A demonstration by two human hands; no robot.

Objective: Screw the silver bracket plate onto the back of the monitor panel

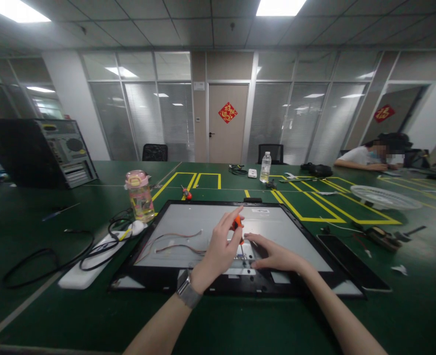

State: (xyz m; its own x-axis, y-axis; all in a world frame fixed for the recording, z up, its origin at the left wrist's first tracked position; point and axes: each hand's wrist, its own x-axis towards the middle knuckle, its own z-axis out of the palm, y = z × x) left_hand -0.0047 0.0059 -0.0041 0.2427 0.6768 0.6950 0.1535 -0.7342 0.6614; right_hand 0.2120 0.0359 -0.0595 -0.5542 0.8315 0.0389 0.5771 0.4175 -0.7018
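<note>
Left hand [220, 244]: fingers and thumb closed about the orange handle of a screwdriver [237, 223], its shaft running down toward a pale, dark-holed plate [236, 271] on the panel [301, 234]. Head view, the only one. Grip is high on the handle, presumably to turn it with the fingertips while the shaft stands near upright. Whether the tip is seated in anything: too small to tell.

Right hand [277, 254]: empty as far as visible, thumb and fingers spread wide, lying low just beside the shaft; probably there to steady the work or guide the tip. Any small part under the fingertips is hidden.

Position: screwdriver handle inside the left grasp, shaft between the two hands. Panel lies flat beneath both, pale face up, dark border all round; flat on the green table [240, 320], it likely has broad support against downward pressure. Thin wires [179, 250] trail over the panel left of the left wrist. Black slab [351, 261] beside the panel's right edge; white power strip [88, 268] beyond its left.
</note>
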